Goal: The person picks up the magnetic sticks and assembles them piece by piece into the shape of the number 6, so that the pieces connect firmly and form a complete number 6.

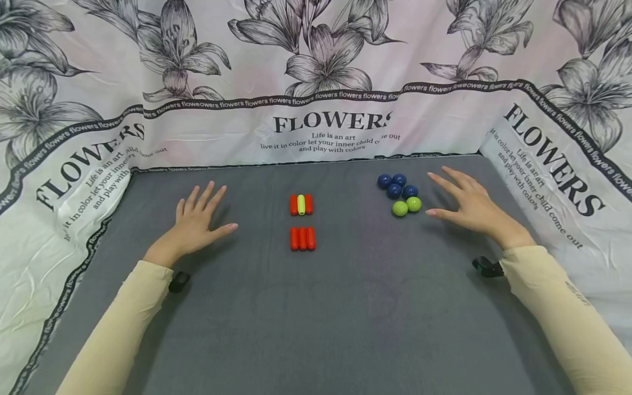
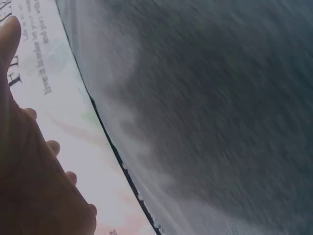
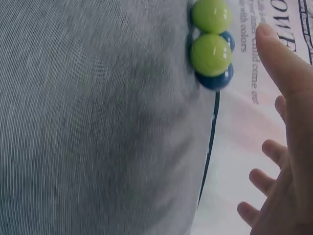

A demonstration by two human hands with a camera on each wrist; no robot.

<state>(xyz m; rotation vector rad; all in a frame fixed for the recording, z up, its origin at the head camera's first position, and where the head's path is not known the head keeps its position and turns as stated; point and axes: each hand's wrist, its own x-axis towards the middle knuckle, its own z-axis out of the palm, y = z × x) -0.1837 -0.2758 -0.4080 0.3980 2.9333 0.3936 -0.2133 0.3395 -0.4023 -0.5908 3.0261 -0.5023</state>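
Dark grey for the table [image 1: 316,318], filling most of the middle and bottom of the frame. White fabric [image 1: 207,137] next, across the top and down both sides, printed with black-line flowers [image 1: 326,60] and big "FLOWERS" lettering [image 1: 329,122]. Then cream all the way up both arms: left sleeve [image 1: 118,323] at lower left, right sleeve [image 1: 563,312] at lower right.

Next size down, left grip [image 1: 193,226] left of centre, fully released, with thumb and fingers spread above the table. Same deal for the right grip [image 1: 471,204] right of centre: released, thumb and fingers apart.

Also got a left dark piece [image 1: 179,282] and a right dark piece [image 1: 486,267] by the sleeve ends, can't really tell what kind.

Down to the little stuff. Two green balls [image 1: 413,204] in the upper right part of the frame, touching each other, just beside the right thumb but apart from it. Four blue balls [image 1: 394,191] bunched right behind, partly hidden by the green in the right wrist view.

Smallest, just left of centre and well apart from the left grip: three lower red sticks [image 1: 303,239] side by side, then two upper red sticks [image 1: 294,204] with a yellow-green stick [image 1: 301,204] between.
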